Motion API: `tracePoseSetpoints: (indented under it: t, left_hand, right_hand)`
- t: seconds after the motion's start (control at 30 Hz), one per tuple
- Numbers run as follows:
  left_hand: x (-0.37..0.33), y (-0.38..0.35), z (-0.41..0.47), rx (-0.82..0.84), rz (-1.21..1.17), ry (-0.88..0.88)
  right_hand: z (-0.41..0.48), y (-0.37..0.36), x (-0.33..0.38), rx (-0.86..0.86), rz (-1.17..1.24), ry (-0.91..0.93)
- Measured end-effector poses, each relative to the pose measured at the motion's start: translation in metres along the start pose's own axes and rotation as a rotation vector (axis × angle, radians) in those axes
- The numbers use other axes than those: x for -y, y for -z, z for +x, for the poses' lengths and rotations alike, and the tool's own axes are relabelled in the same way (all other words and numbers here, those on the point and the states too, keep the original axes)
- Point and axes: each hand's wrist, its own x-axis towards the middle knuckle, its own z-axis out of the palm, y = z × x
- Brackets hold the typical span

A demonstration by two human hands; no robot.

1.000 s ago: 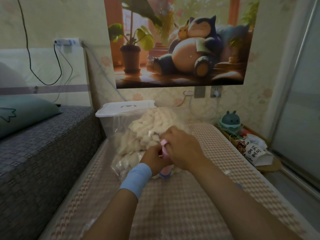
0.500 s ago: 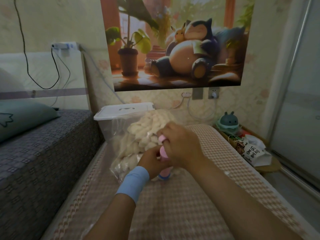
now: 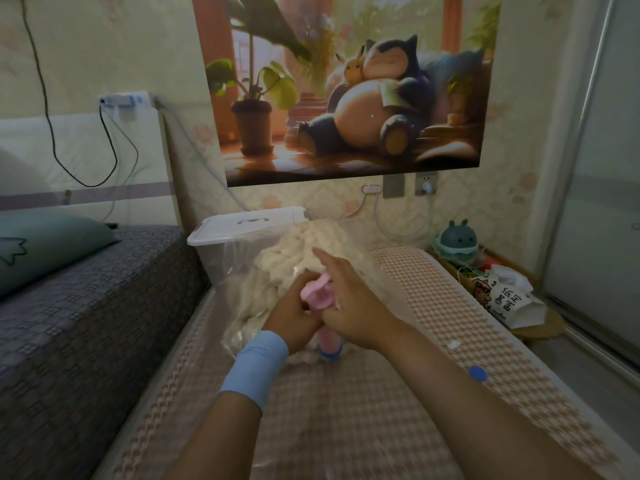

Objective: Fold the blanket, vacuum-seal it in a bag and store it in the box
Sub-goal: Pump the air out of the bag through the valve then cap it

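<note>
Left grip [image 3: 294, 317] round pink pump [image 3: 317, 301]

- A bedroom in a home.
- A cartoon poster [image 3: 346, 88] hangs on flowered wallpaper [image 3: 104, 39].
- Lower left of the poster: a bed [image 3: 86, 323] with a grey patterned cover and a green pillow [image 3: 45, 244].
- Just under the poster: sockets [image 3: 426, 183], one with a plug in it.
- Below the poster: a checked mattress [image 3: 346, 420].
- Lower right of the poster: a round toy [image 3: 457, 242] and a sliding door [image 3: 595, 202].
</note>
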Motion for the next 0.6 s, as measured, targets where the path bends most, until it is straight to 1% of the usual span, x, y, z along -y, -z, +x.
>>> tracePoseSetpoints:
  t: [0.03, 0.07, 0.13, 0.2, 0.27, 0.3, 0.37, 0.47, 0.5, 0.53, 0.57, 0.6]
  left_hand:
    - [-0.001, 0.004, 0.000, -0.015, -0.046, -0.015]
    - [-0.004, 0.008, -0.001, -0.025, -0.064, -0.020]
    - [-0.010, 0.017, -0.001, -0.034, 0.012, -0.006]
    - [-0.017, 0.026, -0.001, -0.077, 0.229, -0.023]
    - [-0.022, 0.032, -0.001, -0.105, 0.510, -0.098]
    - [-0.023, 0.035, 0.000, -0.107, 0.604, -0.121]
    - [-0.024, 0.038, 0.001, -0.105, 0.712, -0.105]
    - [-0.025, 0.044, 0.005, -0.089, 0.875, 0.013]
    - [-0.027, 0.045, 0.006, -0.096, 0.897, 0.031]
    - [-0.032, 0.049, 0.005, -0.127, 0.893, 0.029]
    - [-0.039, 0.055, 0.005, -0.200, 0.873, -0.008]
    - [-0.049, 0.063, 0.003, -0.311, 0.866, -0.073]
  right_hand:
    - [-0.001, -0.002, -0.005, 0.037, 0.095, -0.071]
    - [-0.002, -0.006, -0.009, 0.074, 0.140, -0.118]
    - [-0.005, -0.013, -0.021, 0.141, 0.109, -0.148]
    - [-0.005, -0.022, -0.026, 0.141, 0.058, -0.157]
    - [-0.001, -0.030, -0.024, 0.122, 0.027, -0.178]
    - [0.000, -0.034, -0.022, 0.111, 0.006, -0.180]
    - [0.002, -0.040, -0.021, 0.086, -0.017, -0.169]
    - [0.002, -0.047, -0.020, 0.087, -0.012, -0.120]
    - [0.002, -0.048, -0.022, 0.088, -0.016, -0.086]
    - [0.003, -0.048, -0.022, 0.085, -0.034, -0.051]
    - [0.003, -0.048, -0.024, 0.081, -0.046, -0.020]
    - [0.004, -0.048, -0.026, 0.075, -0.048, -0.004]
